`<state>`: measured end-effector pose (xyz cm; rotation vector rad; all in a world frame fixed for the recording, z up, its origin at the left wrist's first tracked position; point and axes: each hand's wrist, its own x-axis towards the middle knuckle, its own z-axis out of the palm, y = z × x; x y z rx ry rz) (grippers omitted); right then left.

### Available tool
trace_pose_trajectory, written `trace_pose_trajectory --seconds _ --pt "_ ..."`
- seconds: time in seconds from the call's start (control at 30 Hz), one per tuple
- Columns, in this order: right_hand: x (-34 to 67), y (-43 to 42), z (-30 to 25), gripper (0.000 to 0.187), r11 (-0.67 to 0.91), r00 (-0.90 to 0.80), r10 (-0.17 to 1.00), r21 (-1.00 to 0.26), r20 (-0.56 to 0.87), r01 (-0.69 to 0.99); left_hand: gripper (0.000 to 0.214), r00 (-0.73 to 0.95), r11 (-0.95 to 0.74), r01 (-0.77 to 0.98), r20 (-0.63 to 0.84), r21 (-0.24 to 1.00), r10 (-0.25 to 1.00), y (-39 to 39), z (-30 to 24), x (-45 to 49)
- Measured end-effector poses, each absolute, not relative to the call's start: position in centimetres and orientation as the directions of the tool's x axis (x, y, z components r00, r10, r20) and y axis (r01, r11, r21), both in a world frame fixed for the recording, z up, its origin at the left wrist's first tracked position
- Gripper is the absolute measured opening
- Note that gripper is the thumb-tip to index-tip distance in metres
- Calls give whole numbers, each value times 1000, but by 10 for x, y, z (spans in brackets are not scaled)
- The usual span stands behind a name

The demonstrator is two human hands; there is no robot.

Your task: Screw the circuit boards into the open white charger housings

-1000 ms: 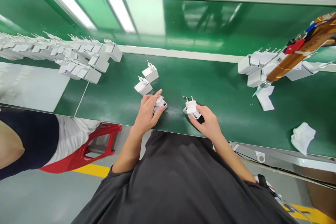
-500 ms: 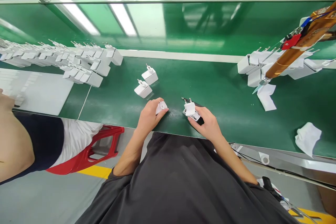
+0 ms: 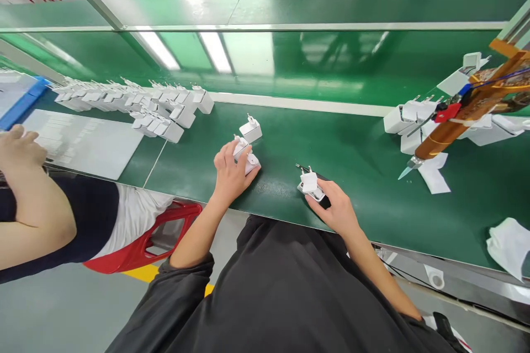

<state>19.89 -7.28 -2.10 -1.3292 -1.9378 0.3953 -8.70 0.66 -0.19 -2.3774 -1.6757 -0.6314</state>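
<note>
My left hand (image 3: 230, 172) is curled around a white plug charger (image 3: 252, 162), thumb at its front, fingers behind. Against those fingertips is a second white charger (image 3: 240, 145), partly covered. A third charger (image 3: 250, 129) stands just beyond, prongs up. With thumb and fingers, my right hand (image 3: 336, 205) holds another white charger (image 3: 309, 182) low over the green bench; its pronged plug face is tilted up from the housing, whose inside shows. Under and behind it lies something dark with a thin metal tip (image 3: 300, 166), mostly hidden.
Rows of white chargers (image 3: 165, 102) line the back left; more (image 3: 397, 118) stand at right. An orange-brown tool with a pale pointed nozzle (image 3: 430, 143) hangs there, above a white paper scrap (image 3: 434, 174). Crumpled white cloth (image 3: 509, 245) lies at far right. A co-worker's arm (image 3: 31, 193) is at left.
My left hand has moved away from me with its charger, up against the two standing chargers. My right hand keeps its charger in much the same spot. The camera view has shifted.
</note>
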Motion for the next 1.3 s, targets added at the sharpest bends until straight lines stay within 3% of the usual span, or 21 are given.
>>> trace_pose_trajectory --seconds 0.13,0.23,0.43,0.53,0.67,0.77,0.83,0.93,1.0,1.03,1.13,1.3 --pt "198 -73 -21 36 414 -185 897 -616 402 670 76 284 -407 893 457 194 843 18 0 -93" --pt "198 -73 -22 37 415 -187 897 -619 400 667 73 324 -452 858 426 244 845 25 -2 -90" --pt "199 -72 -22 37 418 -183 894 -617 408 666 66 405 -512 837 411 193 817 47 2 -70" --pt "199 -72 -23 37 416 -190 898 -620 398 666 84 307 -425 881 431 210 849 62 11 -63" --pt "199 -74 -24 35 413 -195 899 -614 391 672 126 260 -337 880 254 335 931 80 19 -57" --pt "201 -76 -26 35 417 -201 898 -606 392 677 122 271 -286 873 94 395 958 87 19 -55" --pt "202 -76 -27 35 423 -209 895 -601 394 678 111 237 -253 857 93 448 967 87 19 -57" --pt "203 -77 -28 35 422 -214 896 -601 389 679 105 119 -175 649 129 740 985 80 23 -71" --pt "202 -77 -28 35 418 -215 899 -605 381 678 103 60 -107 307 93 946 994 69 31 -87" --pt "202 -77 -28 35 418 -216 900 -606 379 677 101 44 -74 129 68 989 997 63 36 -97" --pt "203 -79 -27 36 420 -217 899 -603 382 679 95 20 -15 -183 19 983 1000 40 55 -125" --pt "209 -82 -30 34 407 -226 906 -588 359 699 98 -78 6 -219 -24 976 997 7 70 -153"
